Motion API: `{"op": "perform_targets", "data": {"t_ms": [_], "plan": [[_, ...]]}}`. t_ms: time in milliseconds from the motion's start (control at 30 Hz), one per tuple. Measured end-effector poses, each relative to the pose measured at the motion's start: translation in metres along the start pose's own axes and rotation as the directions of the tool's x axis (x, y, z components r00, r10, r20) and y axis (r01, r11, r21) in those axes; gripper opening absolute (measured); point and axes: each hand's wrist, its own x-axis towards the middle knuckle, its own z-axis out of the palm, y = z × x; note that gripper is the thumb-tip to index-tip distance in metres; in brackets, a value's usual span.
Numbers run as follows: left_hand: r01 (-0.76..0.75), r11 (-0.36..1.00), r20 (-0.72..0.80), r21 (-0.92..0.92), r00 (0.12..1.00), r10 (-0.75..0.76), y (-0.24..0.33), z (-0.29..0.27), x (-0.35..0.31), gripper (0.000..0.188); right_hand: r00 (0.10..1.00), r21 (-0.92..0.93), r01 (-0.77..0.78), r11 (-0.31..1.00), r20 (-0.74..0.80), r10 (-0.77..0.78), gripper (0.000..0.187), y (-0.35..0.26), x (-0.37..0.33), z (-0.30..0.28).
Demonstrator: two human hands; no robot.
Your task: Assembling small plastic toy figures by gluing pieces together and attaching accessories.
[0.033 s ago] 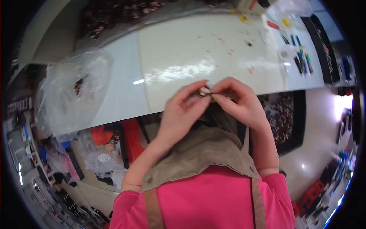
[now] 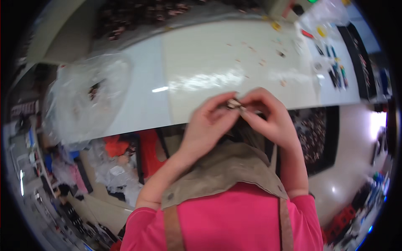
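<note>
Clear plastic bag: a large, crumpled clear plastic bag [image 2: 119, 77] covers the left end of the counter [image 2: 201, 50] and hangs past its near left corner; a small dark-brown clump [image 2: 94, 90] shows within its outline.
Below the near left edge: more crumpled clear bags [image 2: 119, 178] lie beside a red plastic item [image 2: 150, 154], whose exact kind I cannot tell.
Far heap: many small brown and coppery pieces [image 2: 144, 16] lie along the far edge, towards the left.
My left grip: my left hand [image 2: 208, 130] is at the near edge, thumb and fingers narrowed round the left side of the small brown-and-coppery piece [image 2: 233, 103].
Small piece: held between my two hands, around the middle of the near edge; my fingertips hide part of it and blur hides its finer shape.
My right grip: my right hand [image 2: 271, 121] has thumb and forefinger pinched close at the piece's right side.
Coppery scraps: thin coppery scraps [image 2: 262, 62] lie scattered on the counter beyond my right hand, towards the far edge.
Black bin: below the near edge, right of my right wrist, a black bin [image 2: 332, 138] holds many brown pieces.
Hand tools: slim hand tools [image 2: 337, 74] with dark, blue and green parts lie near the right end, just right of a white roll [image 2: 318, 66].
Black tray: a long black tray [image 2: 351, 54] of small pieces runs along the right edge.
</note>
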Motion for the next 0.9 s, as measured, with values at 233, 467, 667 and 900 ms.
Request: {"op": "perform_targets", "data": {"t_ms": [233, 467, 667, 900], "plan": [[0.040, 0.999, 0.293, 0.036, 0.955, -0.049, 0.012, 0.015, -0.012, 0.061, 0.978, -0.428, 0.157, 0.890, -0.058, -0.201, 0.034, -0.019, -0.034, 0.011], [-0.153, 0.834, 0.331, 0.530, 0.943, -0.037, 0.075, 0.002, 0.012, 0.037, 0.893, 0.011, -0.309, 0.951, -0.342, 0.294, 0.024, 0.029, -0.111, -0.081], [-0.328, 0.403, -0.002, 0.854, 0.773, 0.634, 0.146, -0.097, 0.099, 0.024, 0.710, -0.397, -0.547, 0.737, -0.687, 0.156, 0.034, 0.249, -0.230, -0.219], [0.096, -0.249, 0.092, 0.964, 0.755, 0.649, 0.191, -0.207, 0.156, 0.038, 0.392, -0.304, -0.840, 0.450, -0.913, 0.116, 0.040, 0.336, -0.313, -0.245]]}}
